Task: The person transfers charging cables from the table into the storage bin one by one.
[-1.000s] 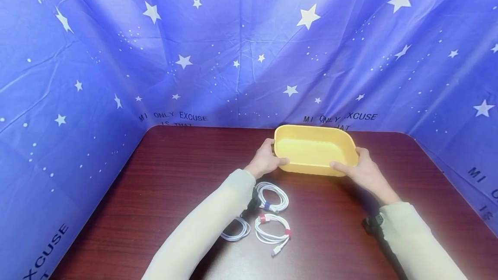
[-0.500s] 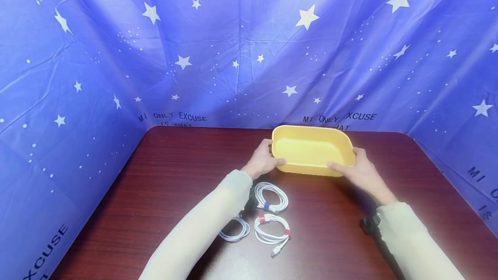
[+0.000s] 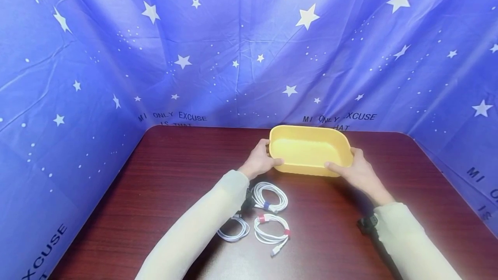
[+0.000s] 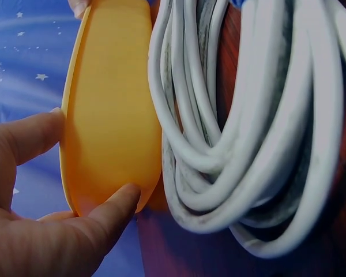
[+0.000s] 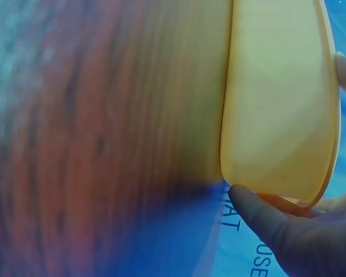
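Both hands hold a yellow plastic bin (image 3: 303, 154) at the back of the table, its open top facing up and tilted toward me. My left hand (image 3: 260, 159) grips the left end, thumb over the near wall and fingers around the far side. At the right end my right hand (image 3: 359, 172) holds it the same way, thumb (image 5: 254, 210) along the near side. Nothing lies inside the bin. In front of it are three coiled white cables: one with a blue tie (image 3: 266, 205), one with red ties (image 3: 287, 232), and a third coil (image 3: 233, 240) partly behind my left sleeve.
The dark red wood table (image 3: 186, 154) is closed in by blue star-patterned cloth (image 3: 241, 33) at the back and sides. A dark wrist strap (image 3: 367, 224) shows at my right sleeve. The left wrist view has a white cable coil (image 4: 277, 144) large up close.
The bin and both hands have slid slightly to the left, with the grip on each end kept. The cables stay where they were.
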Action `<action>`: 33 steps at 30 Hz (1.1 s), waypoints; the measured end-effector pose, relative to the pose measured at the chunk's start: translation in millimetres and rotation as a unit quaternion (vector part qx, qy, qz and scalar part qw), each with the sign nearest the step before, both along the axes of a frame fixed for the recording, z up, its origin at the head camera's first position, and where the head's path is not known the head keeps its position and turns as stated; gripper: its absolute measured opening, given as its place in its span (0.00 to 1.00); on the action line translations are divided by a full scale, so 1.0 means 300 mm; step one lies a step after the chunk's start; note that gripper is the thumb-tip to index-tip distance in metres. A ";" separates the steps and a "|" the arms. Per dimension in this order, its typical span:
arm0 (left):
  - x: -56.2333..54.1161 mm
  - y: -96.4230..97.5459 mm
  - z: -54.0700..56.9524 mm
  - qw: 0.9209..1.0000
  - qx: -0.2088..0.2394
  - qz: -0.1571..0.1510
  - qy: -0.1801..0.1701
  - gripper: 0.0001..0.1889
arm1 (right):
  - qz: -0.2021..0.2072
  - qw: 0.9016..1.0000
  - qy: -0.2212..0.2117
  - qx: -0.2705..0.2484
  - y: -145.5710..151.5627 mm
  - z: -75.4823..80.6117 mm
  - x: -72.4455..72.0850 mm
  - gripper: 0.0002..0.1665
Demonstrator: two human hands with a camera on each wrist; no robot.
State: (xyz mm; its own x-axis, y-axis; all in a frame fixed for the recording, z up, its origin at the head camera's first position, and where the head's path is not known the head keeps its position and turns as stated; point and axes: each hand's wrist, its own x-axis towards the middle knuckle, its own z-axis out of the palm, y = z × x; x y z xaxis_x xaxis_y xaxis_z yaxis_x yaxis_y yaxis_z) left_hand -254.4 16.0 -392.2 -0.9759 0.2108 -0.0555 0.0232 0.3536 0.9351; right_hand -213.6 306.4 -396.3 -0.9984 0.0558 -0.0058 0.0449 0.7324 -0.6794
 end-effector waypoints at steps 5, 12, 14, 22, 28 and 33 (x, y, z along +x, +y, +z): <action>0.000 -0.006 -0.001 1.000 0.000 0.000 -0.001 0.39 | -0.001 1.000 0.007 0.001 -0.004 -0.005 -0.002 0.71; 0.002 -0.014 0.000 1.000 0.008 0.000 -0.001 0.38 | 0.001 1.000 0.010 0.009 -0.012 -0.009 -0.008 0.71; 0.002 -0.016 -0.001 1.000 0.007 0.000 -0.001 0.39 | 0.002 1.000 0.007 0.011 -0.014 -0.009 -0.008 0.72; 0.006 -0.027 -0.001 1.000 0.014 0.003 -0.002 0.39 | 0.002 1.000 0.005 0.008 -0.028 -0.007 -0.004 0.71; 0.004 -0.036 -0.007 1.000 0.018 0.001 -0.001 0.38 | 0.001 1.000 0.004 0.008 -0.036 -0.008 -0.005 0.71; 0.003 -0.041 -0.011 1.000 0.026 -0.001 -0.002 0.38 | 0.001 1.000 0.005 0.010 -0.040 -0.008 -0.006 0.72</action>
